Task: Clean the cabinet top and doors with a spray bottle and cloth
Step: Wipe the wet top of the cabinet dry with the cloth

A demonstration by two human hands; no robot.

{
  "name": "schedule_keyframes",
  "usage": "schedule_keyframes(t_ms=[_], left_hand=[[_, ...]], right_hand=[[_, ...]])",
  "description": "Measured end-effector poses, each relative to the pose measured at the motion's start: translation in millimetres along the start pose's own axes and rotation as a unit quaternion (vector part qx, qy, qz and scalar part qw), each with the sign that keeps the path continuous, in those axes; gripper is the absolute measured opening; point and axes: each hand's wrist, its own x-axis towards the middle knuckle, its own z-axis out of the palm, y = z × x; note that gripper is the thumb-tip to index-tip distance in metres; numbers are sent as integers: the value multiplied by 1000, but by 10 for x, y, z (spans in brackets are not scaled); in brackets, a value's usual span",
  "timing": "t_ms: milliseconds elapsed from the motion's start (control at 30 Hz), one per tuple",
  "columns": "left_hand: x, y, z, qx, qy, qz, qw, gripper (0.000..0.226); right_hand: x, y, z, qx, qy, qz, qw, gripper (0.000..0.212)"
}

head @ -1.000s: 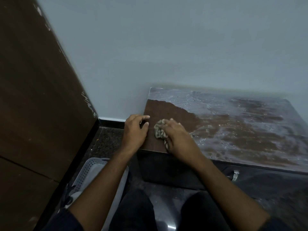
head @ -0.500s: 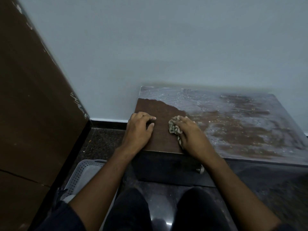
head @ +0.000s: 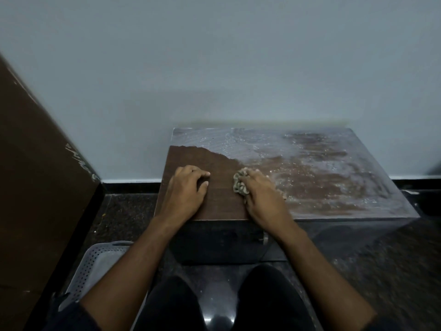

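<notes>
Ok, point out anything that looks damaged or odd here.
The brown panel on the left has a chipped, pale edge. The cabinet top is mostly filmed with foamy streaks; only the patch near the left hand looks wiped.

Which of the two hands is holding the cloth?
The right hand: it presses the crumpled cloth onto the cabinet top at the edge of the wet film. The left hand lies empty on the wiped dry part.

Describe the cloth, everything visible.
The cloth is a small, pale grey-beige rag, crumpled into a wrinkled wad. It lies on the cabinet top at the border between the wiped dark-brown patch and the wet, sudsy area. The right hand presses down on it, fingers covering most of it; only its left part shows. The left hand rests apart, not touching it.
</notes>
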Motion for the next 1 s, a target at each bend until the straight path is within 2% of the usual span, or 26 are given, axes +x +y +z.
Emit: schedule_keyframes(t_ms=[133,267,367,433,600,800,867,1000], left_hand=[[42,69,68,-7,-6,11,1000,25],[2,48,8,-2,-7,15,1000,25],[-14,42,-7,-1,-7,5,1000,24],[-5,82,17,-1,-8,3,1000,25],[-8,119,46,-16,1,9,1000,24],[-75,-39,-62,-6,14,-8,1000,24],[-65,-100,-80,-11,23,-20,999,24],[-59,-255,-101,-23,48,-38,998,24]], right_hand=[[-407,-147,8,18,-53,-94,994,53],[-111,325,-216,5,-21,-9,1000,52],[58,332,-188,-6,5,25,1000,48],[-41,177,-119,-2,-2,25,1000,46],[-371,58,-136,8,-44,-61,997,53],[133,84,-65,-10,-3,2,1000,47],[3,-80,7,4,-18,-19,1000,47],[-506,-157,-51,26,-91,-144,985,51]])
